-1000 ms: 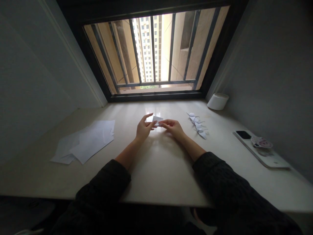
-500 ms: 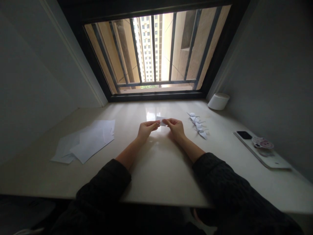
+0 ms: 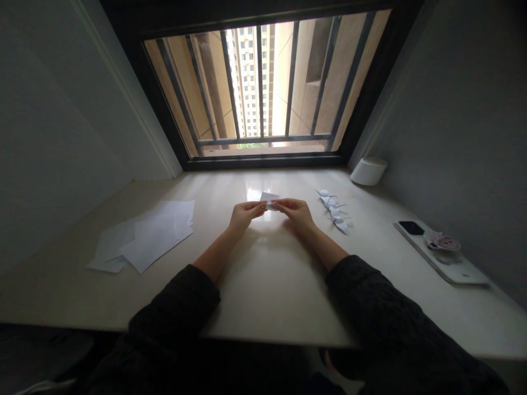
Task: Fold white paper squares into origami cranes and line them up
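Note:
Between my two hands is a small piece of white paper (image 3: 269,196), raised a little over the pale countertop. My left hand (image 3: 244,215) pinches its left side between thumb and fingers. From the other side my right hand (image 3: 297,213) pinches it too, the fingertips of both hands almost meeting. The paper's upper part shows beyond the fingers; its lower part and any folds there are mostly hidden. Right of my right hand, several folded white paper cranes (image 3: 334,210) stand in a row.
Loose white paper sheets (image 3: 158,233) lie overlapping on the left of the countertop (image 3: 267,296). At the right are a phone (image 3: 444,255) with a round sticker-like grip and, farther back, a white cylindrical object (image 3: 368,171). A barred window (image 3: 263,162) closes off the back.
The paper has turned slightly between my fingers, and more of its upper part shows. My fingertips have drawn closer together. The cranes and sheets stay put.

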Available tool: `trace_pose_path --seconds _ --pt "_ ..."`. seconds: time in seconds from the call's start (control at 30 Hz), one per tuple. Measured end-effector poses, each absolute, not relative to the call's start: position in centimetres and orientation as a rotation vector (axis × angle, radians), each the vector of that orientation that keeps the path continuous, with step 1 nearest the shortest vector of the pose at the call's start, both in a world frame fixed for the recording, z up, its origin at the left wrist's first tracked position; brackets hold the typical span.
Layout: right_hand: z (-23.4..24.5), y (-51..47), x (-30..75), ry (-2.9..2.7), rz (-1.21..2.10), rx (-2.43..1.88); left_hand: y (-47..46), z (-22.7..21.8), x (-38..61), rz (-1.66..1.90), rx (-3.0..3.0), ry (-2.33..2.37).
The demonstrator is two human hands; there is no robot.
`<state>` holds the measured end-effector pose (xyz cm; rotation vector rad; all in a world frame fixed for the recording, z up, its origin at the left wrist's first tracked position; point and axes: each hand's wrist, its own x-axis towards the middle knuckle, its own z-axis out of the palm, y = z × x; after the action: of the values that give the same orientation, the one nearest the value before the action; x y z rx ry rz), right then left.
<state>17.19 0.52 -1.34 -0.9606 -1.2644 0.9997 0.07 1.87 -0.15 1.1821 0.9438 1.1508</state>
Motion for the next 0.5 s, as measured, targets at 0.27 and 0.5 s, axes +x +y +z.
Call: trace_pose_path --seconds 0.27,0.5 --pt "-1.8 0.7 16.94 -1.222 0.913 -1.032 1.48 -0.07 0.4 1.193 1.207 1.028" --pt "-1.49 0.37 16.45 -1.169 0.935 -1.045 1.75 -0.61 0.48 1.241 1.147 1.018"
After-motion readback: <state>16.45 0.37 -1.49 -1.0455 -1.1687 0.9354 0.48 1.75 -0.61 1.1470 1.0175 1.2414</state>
